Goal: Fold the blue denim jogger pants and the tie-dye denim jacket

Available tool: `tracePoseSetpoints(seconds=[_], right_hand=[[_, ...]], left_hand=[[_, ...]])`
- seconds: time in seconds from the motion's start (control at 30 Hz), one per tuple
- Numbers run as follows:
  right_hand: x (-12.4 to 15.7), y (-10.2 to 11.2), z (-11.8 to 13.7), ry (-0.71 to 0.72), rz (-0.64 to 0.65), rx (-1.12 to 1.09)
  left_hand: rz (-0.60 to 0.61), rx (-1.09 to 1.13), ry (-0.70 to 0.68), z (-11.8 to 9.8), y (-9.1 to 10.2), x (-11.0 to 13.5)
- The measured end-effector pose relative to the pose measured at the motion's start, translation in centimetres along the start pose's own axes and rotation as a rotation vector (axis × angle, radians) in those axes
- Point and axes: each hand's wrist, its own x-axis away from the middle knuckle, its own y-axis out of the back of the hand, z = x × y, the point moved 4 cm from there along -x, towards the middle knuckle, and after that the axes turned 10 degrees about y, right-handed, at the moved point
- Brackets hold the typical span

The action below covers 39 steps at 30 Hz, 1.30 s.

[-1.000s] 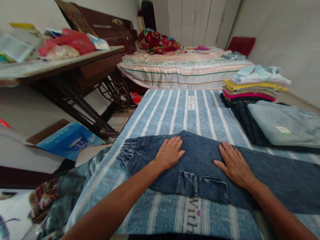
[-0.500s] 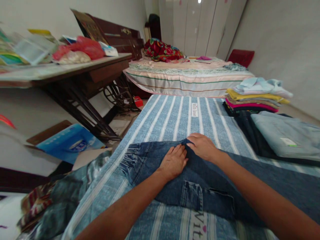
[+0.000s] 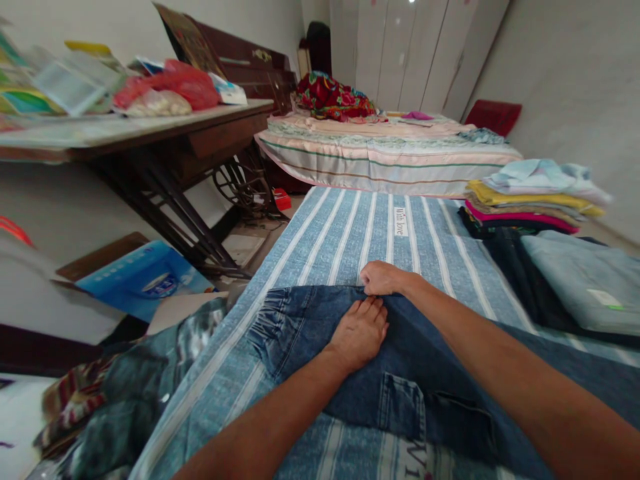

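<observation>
Dark blue denim jeans [image 3: 415, 347] lie stretched across the bed, with the elastic-gathered end [image 3: 274, 327] at the left and a stitched pocket [image 3: 403, 400] facing up. My left hand [image 3: 361, 330] rests flat on the denim, palm down, fingers extended towards the far edge. Just beyond it, my right hand [image 3: 383, 277] is closed at that far edge, its fingers pinching the jeans' fabric. My right forearm passes over the garment and hides part of it.
Beneath is a blue-and-white striped bedsheet [image 3: 340, 227]. Folded light jeans [image 3: 575, 273] and a stack of folded clothes [image 3: 530, 207] sit at the right. A treadle sewing table [image 3: 165, 137] and a blue box [image 3: 150, 280] stand left; rumpled clothes [image 3: 135, 380] lie beside the bed.
My right hand has shifted left along the jeans' far edge, and its fingers have curled closed on the fabric. My left hand stays flat on the denim. The view has swung slightly left.
</observation>
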Motion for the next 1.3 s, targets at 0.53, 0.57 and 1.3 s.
tracePoseSetpoints(seconds=[0.53, 0.57, 1.3], right_hand=[[-0.7, -1.7, -2.0, 0.190, -0.136, -0.069], [-0.6, -1.8, -2.0, 0.184, -0.143, -0.061], [0.8, -3.3, -3.0, -0.051, -0.349, 0.249]], left_hand=[[-0.004, -0.018, 0.040, -0.3, 0.7, 0.3], [-0.001, -0.024, 0.048, -0.3, 0.7, 0.2], [-0.024, -0.047, 0.202, 0.3, 0.0, 0.4]])
